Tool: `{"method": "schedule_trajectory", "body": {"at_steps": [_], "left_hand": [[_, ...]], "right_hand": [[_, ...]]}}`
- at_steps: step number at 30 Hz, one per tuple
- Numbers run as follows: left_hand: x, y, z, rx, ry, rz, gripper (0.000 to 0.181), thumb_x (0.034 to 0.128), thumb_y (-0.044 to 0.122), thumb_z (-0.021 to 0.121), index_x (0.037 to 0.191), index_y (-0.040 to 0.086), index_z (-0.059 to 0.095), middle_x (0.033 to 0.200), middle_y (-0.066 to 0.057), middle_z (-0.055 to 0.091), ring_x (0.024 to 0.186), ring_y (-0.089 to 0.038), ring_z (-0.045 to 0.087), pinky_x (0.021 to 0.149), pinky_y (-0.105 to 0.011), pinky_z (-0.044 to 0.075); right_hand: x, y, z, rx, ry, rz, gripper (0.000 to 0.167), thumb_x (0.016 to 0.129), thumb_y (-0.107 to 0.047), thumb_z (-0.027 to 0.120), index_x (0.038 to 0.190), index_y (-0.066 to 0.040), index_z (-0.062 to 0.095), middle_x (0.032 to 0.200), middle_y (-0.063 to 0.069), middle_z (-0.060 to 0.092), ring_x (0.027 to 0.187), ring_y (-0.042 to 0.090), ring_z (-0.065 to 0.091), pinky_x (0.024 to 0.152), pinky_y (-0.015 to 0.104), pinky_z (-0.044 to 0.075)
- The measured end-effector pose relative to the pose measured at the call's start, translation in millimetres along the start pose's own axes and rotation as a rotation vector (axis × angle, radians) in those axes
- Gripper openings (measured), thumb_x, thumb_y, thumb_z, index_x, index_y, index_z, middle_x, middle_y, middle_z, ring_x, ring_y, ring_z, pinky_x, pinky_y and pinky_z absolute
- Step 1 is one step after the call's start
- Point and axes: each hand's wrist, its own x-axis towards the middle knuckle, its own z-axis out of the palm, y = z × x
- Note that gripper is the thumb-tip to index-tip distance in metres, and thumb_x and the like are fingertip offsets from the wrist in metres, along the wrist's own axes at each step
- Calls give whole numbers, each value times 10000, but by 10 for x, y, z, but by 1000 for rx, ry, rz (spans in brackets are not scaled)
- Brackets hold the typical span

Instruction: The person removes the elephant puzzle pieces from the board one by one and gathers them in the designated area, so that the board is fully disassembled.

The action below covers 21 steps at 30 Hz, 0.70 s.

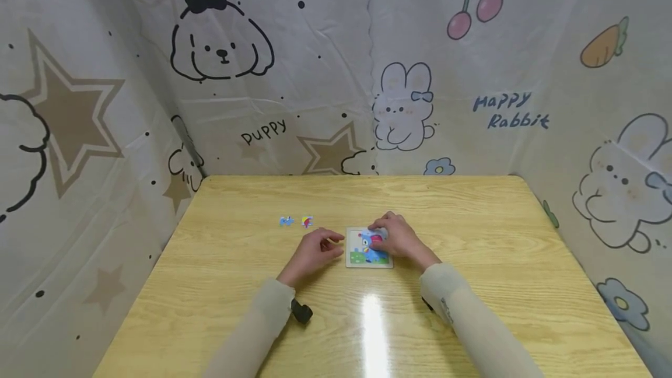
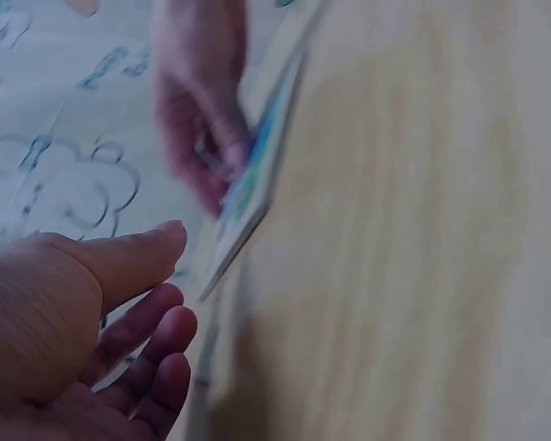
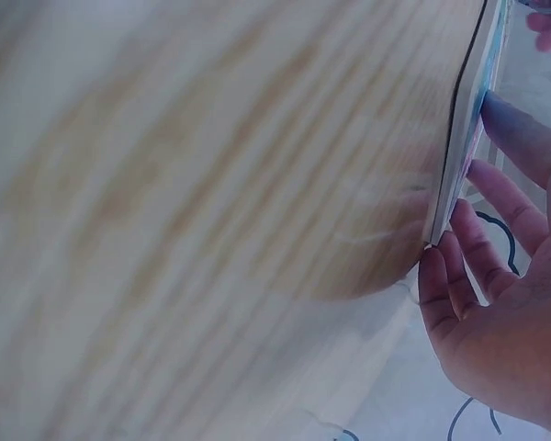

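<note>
A small square jigsaw puzzle (image 1: pixel 356 258) lies flat on the table, showing a blue cartoon animal on green ground inside a pale frame. Over its right side reaches my right hand (image 1: pixel 400 237), thumb and fingers on either side of a puzzle piece (image 1: pixel 376 239) with a red patch. The right wrist view has the thumb (image 3: pixel 523 138) on the puzzle's face and other fingers at its edge. Just left of the frame hovers my left hand (image 1: pixel 318 249), fingers loosely bent with nothing between them; the left wrist view shows thumb and fingertips apart.
Two loose pieces lie beyond my left hand: a blue one (image 1: pixel 286 221) and one with yellow and red (image 1: pixel 307 221). The wooden table (image 1: pixel 236 308) meets a printed cloth (image 1: pixel 325 74) at its back and sides. A black device (image 1: pixel 301 311) sits at the left wrist.
</note>
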Motion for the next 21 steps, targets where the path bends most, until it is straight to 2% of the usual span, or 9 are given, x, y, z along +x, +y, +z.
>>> {"method": "schedule_trajectory", "body": {"at_steps": [6,14,21], "left_hand": [[-9,43,166,36,-57,7,293,938,174,780,1219,94,750,1121,-37,687,948,-146,611,858,-298,524],[8,77,237,112,-26,14,292,904,190,821,1176,96,772,1040,-24,674,877,-144,565,796,-271,483],[15,55,276,166,-18,39,307,883,253,846,1158,130,787,1005,8,633,867,-124,526,780,-267,456]], "right_hand": [[-38,6,-17,20,-20,0,478,903,-340,818,1336,-175,700,1359,122,558,1240,322,494,1055,516,450],[-111,4,-23,46,-60,6,644,863,-337,859,1440,-180,620,1450,127,504,1323,338,452,1114,562,416],[-129,22,11,19,-36,-23,700,830,-345,887,1448,-170,610,1454,128,500,1310,336,448,1105,534,426]]}}
